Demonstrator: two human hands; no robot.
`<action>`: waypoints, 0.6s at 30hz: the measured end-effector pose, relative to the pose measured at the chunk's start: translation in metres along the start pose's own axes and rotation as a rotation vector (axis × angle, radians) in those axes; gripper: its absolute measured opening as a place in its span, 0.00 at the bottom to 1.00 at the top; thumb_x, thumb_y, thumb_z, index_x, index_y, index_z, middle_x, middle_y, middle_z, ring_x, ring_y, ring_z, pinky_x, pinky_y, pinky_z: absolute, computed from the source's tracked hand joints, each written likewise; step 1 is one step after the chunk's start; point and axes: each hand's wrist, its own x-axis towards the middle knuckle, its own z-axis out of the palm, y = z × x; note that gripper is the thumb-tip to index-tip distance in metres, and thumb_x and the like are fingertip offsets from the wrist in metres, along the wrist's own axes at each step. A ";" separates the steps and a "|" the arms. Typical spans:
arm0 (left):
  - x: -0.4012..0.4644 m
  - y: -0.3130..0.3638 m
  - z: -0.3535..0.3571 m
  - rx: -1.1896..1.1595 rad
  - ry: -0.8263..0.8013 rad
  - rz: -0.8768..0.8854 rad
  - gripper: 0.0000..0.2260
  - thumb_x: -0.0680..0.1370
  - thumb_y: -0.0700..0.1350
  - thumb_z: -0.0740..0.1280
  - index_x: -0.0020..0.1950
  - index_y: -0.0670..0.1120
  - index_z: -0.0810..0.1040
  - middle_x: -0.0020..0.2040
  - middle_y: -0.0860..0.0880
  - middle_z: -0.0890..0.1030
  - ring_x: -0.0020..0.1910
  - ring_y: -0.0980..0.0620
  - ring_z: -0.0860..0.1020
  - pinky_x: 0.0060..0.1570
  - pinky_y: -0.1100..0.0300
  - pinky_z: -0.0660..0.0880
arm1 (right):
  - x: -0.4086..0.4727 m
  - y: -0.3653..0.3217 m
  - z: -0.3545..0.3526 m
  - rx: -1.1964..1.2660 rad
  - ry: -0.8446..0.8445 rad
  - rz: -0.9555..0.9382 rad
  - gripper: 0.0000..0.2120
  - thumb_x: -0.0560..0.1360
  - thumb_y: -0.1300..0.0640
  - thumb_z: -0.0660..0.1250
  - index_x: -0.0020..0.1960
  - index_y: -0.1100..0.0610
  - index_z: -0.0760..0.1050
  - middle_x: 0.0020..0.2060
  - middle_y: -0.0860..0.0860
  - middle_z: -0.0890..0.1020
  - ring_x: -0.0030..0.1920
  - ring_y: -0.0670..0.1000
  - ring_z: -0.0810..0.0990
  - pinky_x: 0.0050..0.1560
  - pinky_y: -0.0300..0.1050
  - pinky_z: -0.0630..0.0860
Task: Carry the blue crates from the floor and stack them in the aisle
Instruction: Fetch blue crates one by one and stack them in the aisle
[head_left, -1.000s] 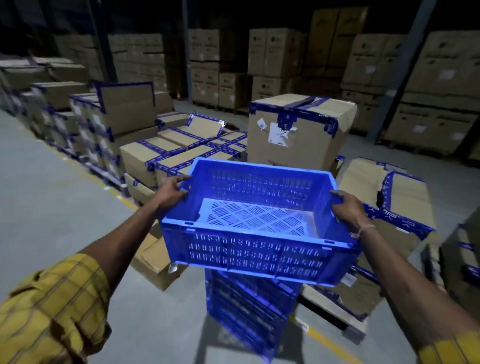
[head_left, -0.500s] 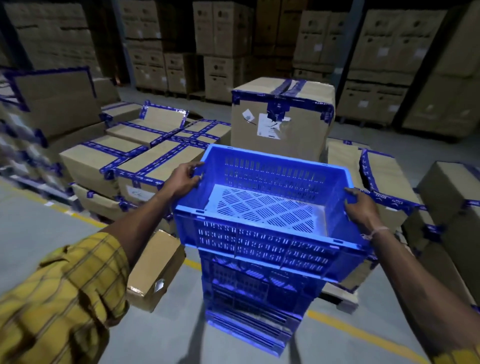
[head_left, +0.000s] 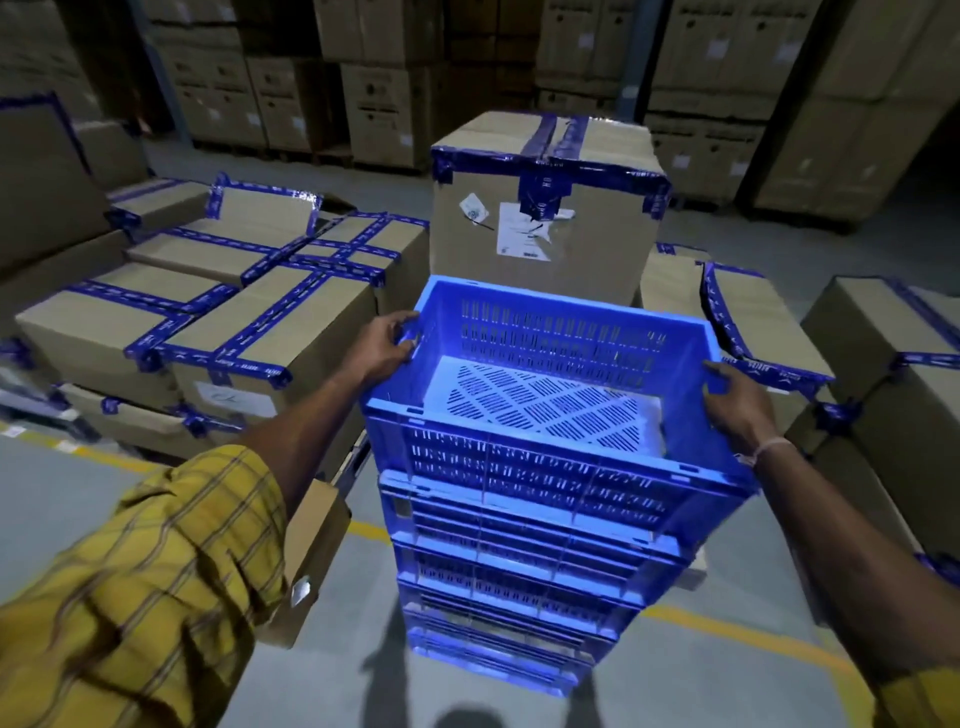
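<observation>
An empty blue slotted crate (head_left: 524, 457) sits at the top of a stack of blue crates (head_left: 509, 597) on the grey floor. My left hand (head_left: 379, 348) grips its left rim near the far corner, fingers curled over the edge. On the opposite rim my right hand (head_left: 737, 405) holds on, with the thumb inside the wall. Whether the top crate rests fully on the stack or hovers just above it I cannot tell.
Cardboard boxes with blue tape (head_left: 249, 332) lie on pallets to the left, a tall one (head_left: 545, 208) stands right behind the stack, more (head_left: 883, 374) at the right. A small box (head_left: 311, 551) sits by my left elbow. A yellow floor line (head_left: 727, 631) crosses under the stack.
I have stepped closer and lowered the crate onto the top of the blue stack. Both hands kept their grip on the rims.
</observation>
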 end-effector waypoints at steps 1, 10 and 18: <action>0.005 -0.005 0.002 -0.011 -0.002 -0.013 0.22 0.79 0.41 0.70 0.73 0.49 0.74 0.55 0.41 0.84 0.38 0.54 0.81 0.49 0.52 0.81 | 0.002 -0.001 0.002 0.011 0.005 0.010 0.25 0.74 0.59 0.64 0.70 0.47 0.74 0.52 0.63 0.83 0.42 0.59 0.81 0.48 0.58 0.80; 0.021 -0.002 0.005 -0.026 -0.086 -0.055 0.22 0.80 0.39 0.68 0.75 0.43 0.72 0.60 0.45 0.83 0.50 0.55 0.79 0.54 0.61 0.74 | 0.009 -0.006 0.003 -0.191 -0.069 0.011 0.28 0.78 0.60 0.64 0.77 0.48 0.66 0.59 0.66 0.80 0.51 0.65 0.82 0.52 0.54 0.77; 0.002 0.004 -0.002 -0.005 -0.138 0.006 0.20 0.80 0.35 0.65 0.73 0.40 0.73 0.63 0.43 0.82 0.57 0.49 0.81 0.55 0.62 0.72 | 0.000 -0.013 -0.003 -0.363 -0.165 0.023 0.33 0.78 0.62 0.65 0.80 0.50 0.59 0.62 0.67 0.77 0.54 0.65 0.81 0.56 0.55 0.76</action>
